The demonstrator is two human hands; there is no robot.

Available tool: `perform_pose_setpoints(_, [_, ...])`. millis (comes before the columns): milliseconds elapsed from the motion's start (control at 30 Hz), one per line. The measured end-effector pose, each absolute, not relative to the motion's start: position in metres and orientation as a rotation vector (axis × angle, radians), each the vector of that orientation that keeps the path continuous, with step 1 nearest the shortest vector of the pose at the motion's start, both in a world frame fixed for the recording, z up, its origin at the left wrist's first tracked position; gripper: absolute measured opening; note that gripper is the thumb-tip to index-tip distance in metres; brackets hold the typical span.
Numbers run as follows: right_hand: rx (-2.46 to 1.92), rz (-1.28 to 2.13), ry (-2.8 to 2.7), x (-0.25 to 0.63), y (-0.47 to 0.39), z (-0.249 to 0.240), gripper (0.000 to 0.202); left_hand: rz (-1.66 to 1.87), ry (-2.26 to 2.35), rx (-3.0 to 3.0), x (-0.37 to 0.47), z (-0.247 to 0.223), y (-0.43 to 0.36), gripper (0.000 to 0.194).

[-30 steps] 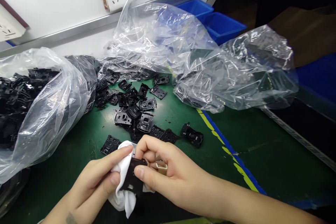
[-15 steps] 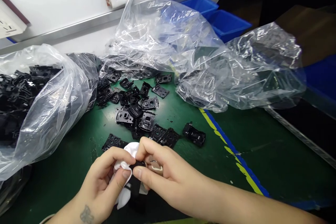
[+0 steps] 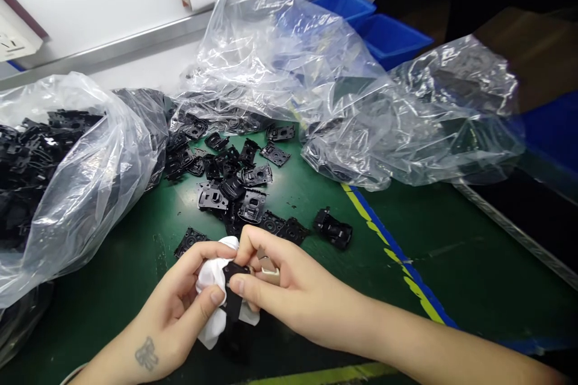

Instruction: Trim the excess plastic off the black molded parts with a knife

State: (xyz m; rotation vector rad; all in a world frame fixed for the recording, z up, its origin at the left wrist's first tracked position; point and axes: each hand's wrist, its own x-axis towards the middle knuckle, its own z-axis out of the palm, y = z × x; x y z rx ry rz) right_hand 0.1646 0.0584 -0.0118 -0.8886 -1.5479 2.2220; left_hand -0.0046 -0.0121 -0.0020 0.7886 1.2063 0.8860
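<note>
While left hand [image 3: 162, 316] grips white cloth [image 3: 210, 277] against black plastic part [image 3: 233, 305], right hand [image 3: 298, 292] pinches the same part over near side of bench [image 3: 139, 252]. Loose black parts [image 3: 251, 206] lie heaped beyond.

1. A soft, matt surface with loose folds is being shown by the white cloth [image 3: 211, 277].
2. On the held black part [image 3: 233, 305], a smooth, dark face is being presented, seemingly of plastic.
3. Light is being weakly reflected by the loose black parts [image 3: 253, 207], which are looking like moulded plastic with uneven relief.
4. Bright, glossy highlights are being given by the wrinkled bag [image 3: 112, 162] and the crumpled film [image 3: 275, 51], both of thin, transparent plastic.
5. A dull shine is being returned by the smooth green tabletop [image 3: 451, 258].
6. Smooth plastic is being displayed by the blue bins [image 3: 394, 36].
7. A metallic sheen is being shown by the silver rail [image 3: 135, 44].
</note>
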Motion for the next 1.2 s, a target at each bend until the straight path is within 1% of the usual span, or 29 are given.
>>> perform_pose_setpoints(33, [-0.893, 2.206, -1.568, 0.164, 0.058, -0.012, 0.02, 0.884, 1.219, 0.803, -0.005, -0.002, -0.012, 0.02])
perform_pose_setpoints(100, [-0.896, 2.194, -1.614, 0.163, 0.056, -0.012, 0.019, 0.93, 1.298, 0.849, -0.005, -0.004, -0.012, 0.013])
perform_pose_setpoints(167, [-0.88, 2.243, -1.589, 0.161, 0.053, -0.012, 0.018, 0.986, 1.379, 0.88, -0.002, -0.004, -0.013, 0.01])
perform_pose_setpoints(333, [-0.833, 2.347, -1.388, 0.163, 0.057, -0.009, 0.019, 1.017, 1.32, 0.912, -0.002, -0.002, -0.015, 0.011])
perform_pose_setpoints(500, [-0.845, 2.326, -1.401, 0.167, 0.061, -0.008, 0.021, 0.898, 1.215, 0.824, -0.006, 0.0, -0.017, 0.021])
perform_pose_setpoints(600, [-0.867, 2.32, -1.436, 0.165, 0.058, -0.01, 0.021, 0.946, 1.233, 0.815, -0.005, -0.001, -0.016, 0.013])
perform_pose_setpoints(667, [-0.839, 2.395, -1.368, 0.162, 0.057, -0.011, 0.025, 0.992, 1.223, 0.807, -0.002, -0.002, -0.015, 0.006])
perform_pose_setpoints(833, [-0.806, 2.523, -1.187, 0.16, 0.063, -0.013, 0.035, 0.977, 1.236, 0.791, -0.004, -0.003, -0.014, 0.012])
perform_pose_setpoints(933, [-0.795, 2.554, -1.128, 0.162, 0.07, -0.014, 0.043, 0.919, 1.204, 0.768, -0.01, -0.002, -0.015, 0.022])
perform_pose_setpoints(1000, [-0.746, 2.605, -1.1, 0.164, 0.074, -0.015, 0.048, 0.883, 1.146, 0.752, -0.015, -0.002, -0.016, 0.025])
perform_pose_setpoints(1100, [-0.692, 2.67, -1.066, 0.166, 0.076, -0.016, 0.05, 0.857, 1.068, 0.704, -0.023, -0.002, -0.015, 0.024])
perform_pose_setpoints(1200, [-0.708, 2.667, -1.065, 0.167, 0.075, -0.016, 0.048, 0.834, 1.024, 0.633, -0.028, -0.001, -0.013, 0.026])
